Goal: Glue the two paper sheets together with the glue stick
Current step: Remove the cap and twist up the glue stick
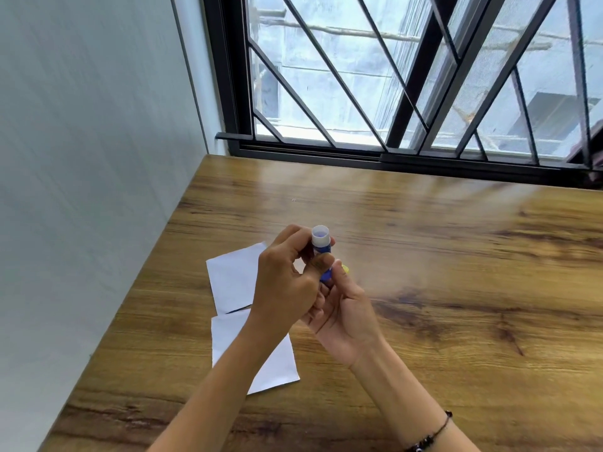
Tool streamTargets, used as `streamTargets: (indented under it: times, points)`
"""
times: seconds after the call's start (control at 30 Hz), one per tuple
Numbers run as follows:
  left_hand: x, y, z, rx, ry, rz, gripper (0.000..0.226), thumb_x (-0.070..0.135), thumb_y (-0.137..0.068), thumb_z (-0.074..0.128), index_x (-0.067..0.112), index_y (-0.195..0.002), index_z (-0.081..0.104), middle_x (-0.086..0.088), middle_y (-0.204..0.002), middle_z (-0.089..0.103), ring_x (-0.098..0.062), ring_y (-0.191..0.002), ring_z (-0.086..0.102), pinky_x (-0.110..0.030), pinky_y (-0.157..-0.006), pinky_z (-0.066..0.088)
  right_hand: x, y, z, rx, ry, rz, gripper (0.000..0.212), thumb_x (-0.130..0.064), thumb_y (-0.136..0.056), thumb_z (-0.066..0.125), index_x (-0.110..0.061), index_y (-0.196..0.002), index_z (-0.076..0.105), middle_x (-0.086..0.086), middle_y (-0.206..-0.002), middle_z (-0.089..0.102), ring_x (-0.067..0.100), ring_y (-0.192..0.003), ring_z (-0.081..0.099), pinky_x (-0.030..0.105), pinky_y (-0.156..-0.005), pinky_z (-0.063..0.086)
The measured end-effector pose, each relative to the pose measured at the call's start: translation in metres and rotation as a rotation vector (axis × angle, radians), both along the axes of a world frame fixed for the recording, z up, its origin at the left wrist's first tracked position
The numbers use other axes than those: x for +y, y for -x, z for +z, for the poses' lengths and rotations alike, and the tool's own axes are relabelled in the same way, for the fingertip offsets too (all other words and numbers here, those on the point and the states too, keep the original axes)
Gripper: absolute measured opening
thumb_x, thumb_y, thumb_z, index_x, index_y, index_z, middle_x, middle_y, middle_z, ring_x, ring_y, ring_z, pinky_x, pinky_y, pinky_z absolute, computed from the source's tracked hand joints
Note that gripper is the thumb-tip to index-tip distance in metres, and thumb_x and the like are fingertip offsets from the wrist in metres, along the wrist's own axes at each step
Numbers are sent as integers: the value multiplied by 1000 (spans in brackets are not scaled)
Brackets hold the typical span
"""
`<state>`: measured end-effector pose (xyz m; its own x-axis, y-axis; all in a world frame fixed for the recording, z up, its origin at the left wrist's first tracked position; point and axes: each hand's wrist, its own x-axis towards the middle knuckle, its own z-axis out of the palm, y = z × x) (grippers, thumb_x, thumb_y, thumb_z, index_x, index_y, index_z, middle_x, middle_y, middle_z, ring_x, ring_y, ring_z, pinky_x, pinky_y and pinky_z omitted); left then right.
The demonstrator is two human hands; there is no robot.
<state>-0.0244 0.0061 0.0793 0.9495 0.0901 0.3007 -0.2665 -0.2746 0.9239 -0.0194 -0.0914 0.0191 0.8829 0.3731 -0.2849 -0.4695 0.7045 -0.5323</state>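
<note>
Nearest the camera, a dark beaded bracelet [430,433] circles the wrist of the person's right arm, low in the view. Both forearms reach forward over a wood-grain desk [456,272] set against a barred window [408,76].

The left hand [287,282] is clenched around the blue glue stick [321,252], fingers wrapped over the barrel and thumb pressed on its near side. The stick is held above the desk, tilted slightly with its open end up; the pale collar and the blue glue inside face the camera, so the cap is off.

The right hand [346,308] sits just under and beside the left, palm turned up, its grip closed on the lower end of the stick with the thumb raised along the barrel. A small yellow object [346,268] peeks out at the thumb tip; what it is cannot be told.

Two white paper sheets lie flat on the desk under the left forearm: the far sheet [233,277] and the near sheet [277,363], touching or slightly overlapping where they meet.
</note>
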Motion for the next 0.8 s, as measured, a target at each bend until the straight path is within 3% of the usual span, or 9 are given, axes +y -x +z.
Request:
streamTargets:
  times: [0.13,0.23,0.33,0.47,0.57,0.67,0.73,0.8]
  points:
    - [2,-1,1,-1,1,11,19,-2,-77,62,14,-88,66,2,-86,61,-19,-81,62,-32,-76,55,-2,1,0,-115,-44,31,24,-35,-81,64,-16,-93,71,5,-85,70,16,-74,64,31,-74,56]
    - [2,-1,0,6,17,4,19,-2,-77,62,14,-87,66,0,-87,61,-21,-81,62,-33,-77,54,-3,0,-1,-161,-74,-4,32,-23,-64,81,-14,-93,71,4,-78,70,13,-66,64,27,-67,57]
    - [1,-1,-1,10,19,-4,19,-2,-77,62,13,-88,66,-1,-88,62,-20,-82,62,-31,-77,54,-3,2,1,-96,-77,-43,19,-25,-77,63,-10,-81,74,3,-61,66,10,-52,62,23,-54,55]
    - [-2,-1,-2,-5,-17,-4,19,-2,-77,62,14,-86,66,3,-86,60,-13,-77,60,-13,-62,50,0,1,2,12,-56,-41,38,-39,-81,49,-7,-71,67,2,-44,54,10,-36,52,21,-41,49]
    - [-2,-1,-3,3,-9,-1,20,-3,-77,61,14,-86,66,2,-88,61,-16,-77,62,-21,-70,53,1,2,0,-10,-25,5,43,-45,-82,47,-8,-79,68,5,-57,63,13,-46,58,25,-52,51]
    - [1,-1,-2,9,-2,0,20,-4,-77,61,13,-87,66,-2,-89,62,-19,-83,62,-33,-77,54,-1,6,0,-74,-27,50,38,-39,-86,48,-10,-105,64,11,-90,68,21,-78,64,33,-73,56]
    - [3,-1,-2,11,5,-12,20,-4,-78,61,12,-89,66,-5,-91,63,-20,-84,62,-35,-78,55,-2,6,1,-116,-35,17,30,-26,-84,55,-10,-110,60,9,-89,66,19,-77,61,32,-74,55]
    - [3,-1,-1,12,7,-17,19,-2,-78,61,12,-90,65,-4,-91,62,-20,-85,62,-34,-78,55,-3,5,2,-130,-57,-3,27,-16,-82,57,-8,-107,61,6,-76,66,14,-62,61,27,-66,57]
